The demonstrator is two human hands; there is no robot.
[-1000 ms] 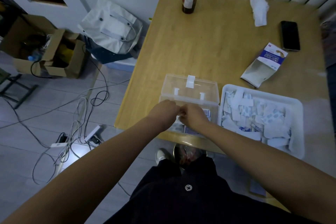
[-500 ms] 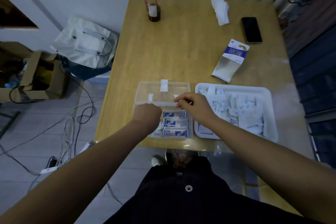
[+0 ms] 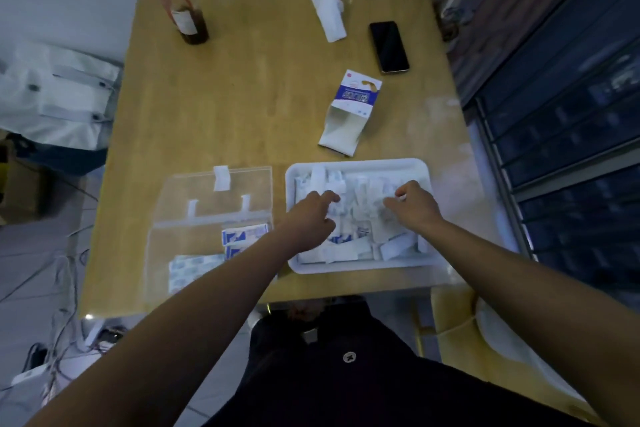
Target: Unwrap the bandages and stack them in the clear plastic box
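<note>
The tabletop [image 3: 259, 97] is honey-yellow with faint wood grain. The tray [image 3: 360, 164] is white, and its wrappers [image 3: 362, 184] are white with blue print. In the clear plastic box [image 3: 187, 239], the bandages [image 3: 244, 233] are blue and white. The phone [image 3: 388, 47] is black, and the carton [image 3: 346, 121] is white with a blue band.

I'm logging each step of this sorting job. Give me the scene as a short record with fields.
tray: white, heaped with packets
box: clear, lid open, bandages inside, left of tray
left hand: over the tray, fingertips among the packets; grip unclear
right hand: over the tray, fingers curled; grip unclear
table: phone, carton, cup, tissue
</note>
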